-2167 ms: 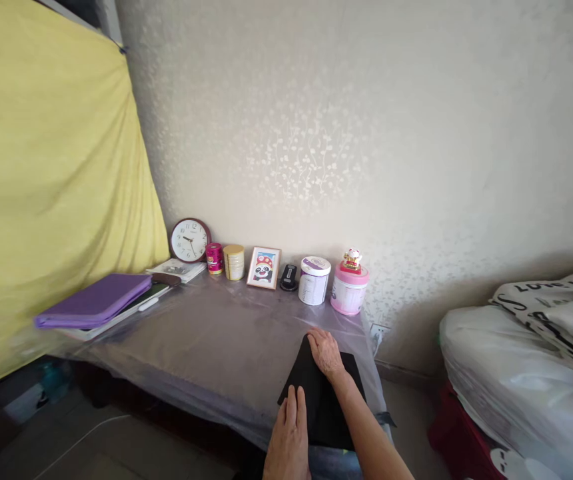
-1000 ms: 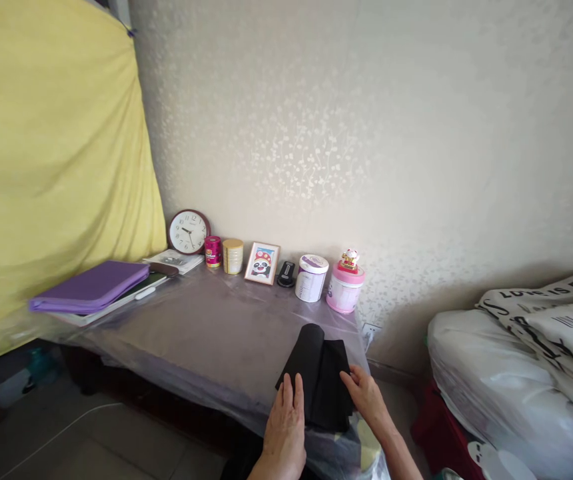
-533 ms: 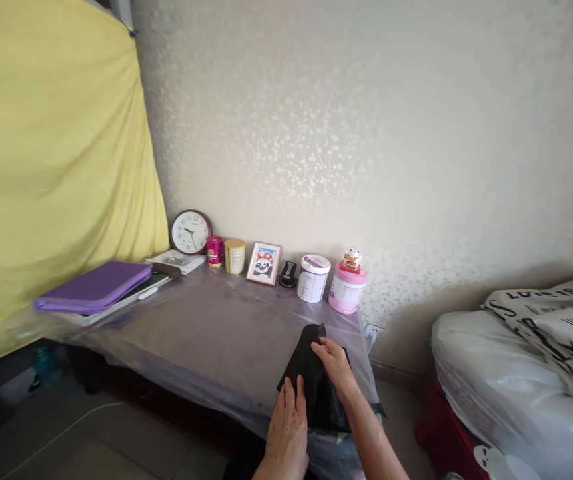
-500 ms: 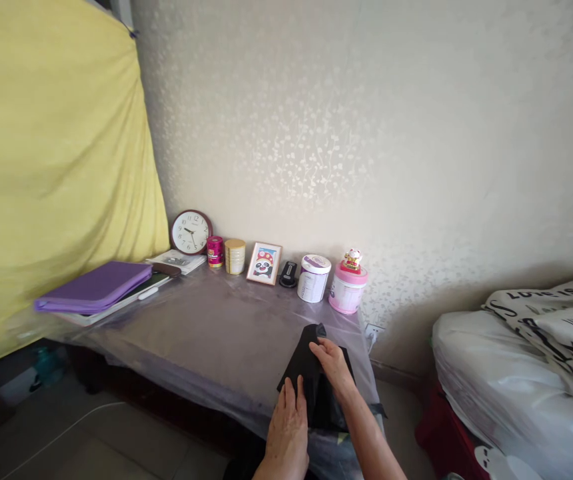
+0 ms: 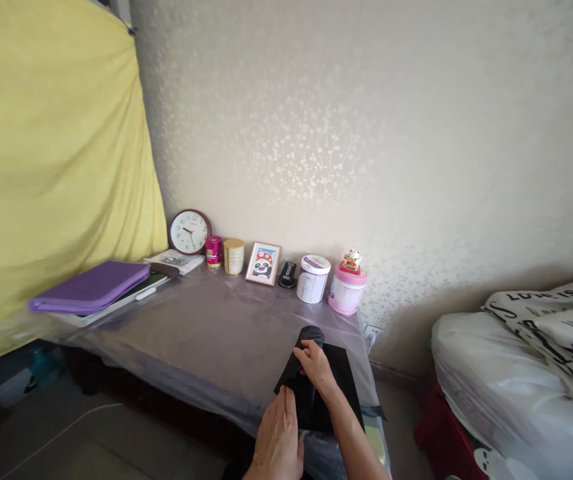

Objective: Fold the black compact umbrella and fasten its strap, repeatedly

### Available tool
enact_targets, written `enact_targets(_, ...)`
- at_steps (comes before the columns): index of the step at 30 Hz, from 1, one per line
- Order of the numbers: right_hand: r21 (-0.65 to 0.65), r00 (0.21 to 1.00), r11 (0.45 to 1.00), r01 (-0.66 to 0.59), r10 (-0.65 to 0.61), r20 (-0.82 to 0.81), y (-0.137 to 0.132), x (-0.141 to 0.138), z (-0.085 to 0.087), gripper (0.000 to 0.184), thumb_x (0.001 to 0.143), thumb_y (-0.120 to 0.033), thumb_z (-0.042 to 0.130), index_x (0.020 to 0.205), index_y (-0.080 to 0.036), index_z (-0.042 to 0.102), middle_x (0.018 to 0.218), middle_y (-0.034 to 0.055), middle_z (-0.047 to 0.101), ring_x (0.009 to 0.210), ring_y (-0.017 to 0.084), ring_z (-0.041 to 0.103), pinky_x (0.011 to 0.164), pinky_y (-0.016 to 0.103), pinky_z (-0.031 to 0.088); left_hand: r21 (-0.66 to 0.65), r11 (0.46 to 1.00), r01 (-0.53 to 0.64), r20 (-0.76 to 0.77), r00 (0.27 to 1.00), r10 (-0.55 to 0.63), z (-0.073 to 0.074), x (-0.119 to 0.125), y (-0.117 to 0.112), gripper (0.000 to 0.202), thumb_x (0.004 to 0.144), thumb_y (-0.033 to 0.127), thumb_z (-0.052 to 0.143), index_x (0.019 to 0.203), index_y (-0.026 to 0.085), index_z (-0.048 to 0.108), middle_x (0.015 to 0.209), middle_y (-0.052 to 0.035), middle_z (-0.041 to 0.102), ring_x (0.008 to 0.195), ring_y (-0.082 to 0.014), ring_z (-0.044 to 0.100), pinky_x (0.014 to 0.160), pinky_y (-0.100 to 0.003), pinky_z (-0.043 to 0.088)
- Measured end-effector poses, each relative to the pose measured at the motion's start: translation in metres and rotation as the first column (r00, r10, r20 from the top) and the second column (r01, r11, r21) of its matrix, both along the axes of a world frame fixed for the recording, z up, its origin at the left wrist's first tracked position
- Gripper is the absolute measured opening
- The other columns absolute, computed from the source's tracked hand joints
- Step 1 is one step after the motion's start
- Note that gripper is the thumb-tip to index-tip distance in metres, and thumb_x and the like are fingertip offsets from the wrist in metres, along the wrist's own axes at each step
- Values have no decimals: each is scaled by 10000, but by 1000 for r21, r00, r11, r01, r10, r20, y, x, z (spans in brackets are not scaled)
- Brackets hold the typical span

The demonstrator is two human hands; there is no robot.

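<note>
A thin black sheet-like piece [image 5: 339, 373], plastic or cloth, lies on the table's front right corner, part of it folded over. Its far end bulges up in a rounded fold. My right hand [image 5: 314, 367] has its fingers curled and pinched on the folded part. Fingers stretched out and close together, my left hand [image 5: 279, 430] rests against the near left edge of the black sheet. The sheet's underside and the part beneath my right forearm are hidden.
The table [image 5: 191, 327] has a clear plastic cover. Along its back stand a clock [image 5: 190, 232], pink tin [image 5: 213, 252], yellow-lidded can [image 5: 234, 257], panda picture frame [image 5: 263, 264], white tub [image 5: 312, 280] and pink tub [image 5: 347, 293]. Left lies a purple folder [image 5: 91, 287]; bulky bags [image 5: 506, 353] sit right.
My right hand has moved left with the black sheet, folding it over, so more of its flat right side shows. My left hand has shifted slightly left and down.
</note>
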State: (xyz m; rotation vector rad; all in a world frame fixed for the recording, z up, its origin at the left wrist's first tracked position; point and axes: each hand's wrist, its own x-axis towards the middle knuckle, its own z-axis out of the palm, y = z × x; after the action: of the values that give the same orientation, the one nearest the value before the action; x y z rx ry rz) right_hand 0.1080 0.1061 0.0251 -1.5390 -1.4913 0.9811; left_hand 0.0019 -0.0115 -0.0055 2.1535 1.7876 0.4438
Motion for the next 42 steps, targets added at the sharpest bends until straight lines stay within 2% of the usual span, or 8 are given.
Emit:
enact_targets(5, 3, 987, 988, -153, 153, -38, -8, -1, 9, 246, 797, -367, 435, 898, -166, 534, 655, 18, 673, 591, 133, 636, 508, 220, 449, 133, 991, 16, 41, 999, -22, 20, 0, -5, 436, 806, 267, 383, 1218, 156, 470, 1314, -105, 422, 1189, -243, 394, 1022, -379, 300)
enact_targets(9, 1, 979, 979, -203, 203, -15, -8, 1, 10, 238, 790, -367, 444, 862, -168, 552, 713, 38, 697, 624, 135, 645, 529, 222, 450, 190, 970, 150, 54, 985, -163, 27, 6, 1, 451, 793, 271, 408, 1238, 212, 458, 1365, -46, 373, 1243, -238, 327, 1067, -392, 236)
enact_targets(14, 34, 980, 979, -200, 200, -19, -10, 0, 6, 194, 772, -305, 471, 885, -174, 560, 696, 19, 689, 623, 137, 641, 591, 247, 485, 162, 968, 194, 87, 974, -210, 9, 3, 9, 699, 740, 239, 442, 1389, 215, 184, 1474, -7, 156, 1331, -236, 169, 1096, -369, 182)
enact_targets(17, 149, 976, 965, -217, 218, 6, -27, 0, 10, 202, 807, -306, 450, 913, -198, 584, 756, 17, 681, 692, 141, 638, 652, 256, 498, 145, 969, 198, 84, 974, -212, -1, 2, 11, 696, 725, 196, 425, 1384, 200, 202, 1476, -10, 142, 1339, -222, 152, 1095, -341, 191)
enact_targets(22, 415, 931, 844, -339, 236, 280, -50, 10, 12, 281, 879, -317, 387, 955, -231, 643, 953, 46, 668, 976, 178, 579, 889, 313, 431, 127, 974, 186, 69, 978, -195, -12, 5, 14, 728, 666, 133, 442, 1368, 157, 252, 1466, -80, 168, 1341, -220, 155, 1090, -333, 208)
enact_targets(29, 399, 850, 815, -421, 200, 487, -13, 24, -1, 294, 891, -308, 386, 954, -243, 665, 1036, 43, 666, 1157, 212, 473, 1041, 451, 235, 107, 979, 171, 34, 984, -176, -23, 8, 18, 835, 627, 124, 467, 1390, 116, 129, 1477, -77, 88, 1344, -258, 120, 1087, -374, 219)
enact_targets(35, 395, 825, 855, -335, 64, 561, 26, 26, -3, 286, 881, -267, 388, 931, -260, 670, 1047, 20, 664, 1166, 194, 458, 1025, 429, 221, 84, 979, 187, 36, 981, -191, -26, 9, 21, 887, 604, 130, 494, 1393, 120, 89, 1478, -65, 20, 1350, -253, 77, 1091, -355, 205)
enact_targets(42, 391, 809, 917, -79, -170, 562, 52, 38, -1, 285, 867, -249, 379, 998, -195, 626, 1075, 87, 641, 1038, 209, 548, 921, 347, 360, -71, 990, 120, -8, 993, -120, 0, 9, 11, 991, 536, 31, 547, 1391, 147, 59, 1460, -142, -25, 1343, -280, 83, 1075, -366, 217)
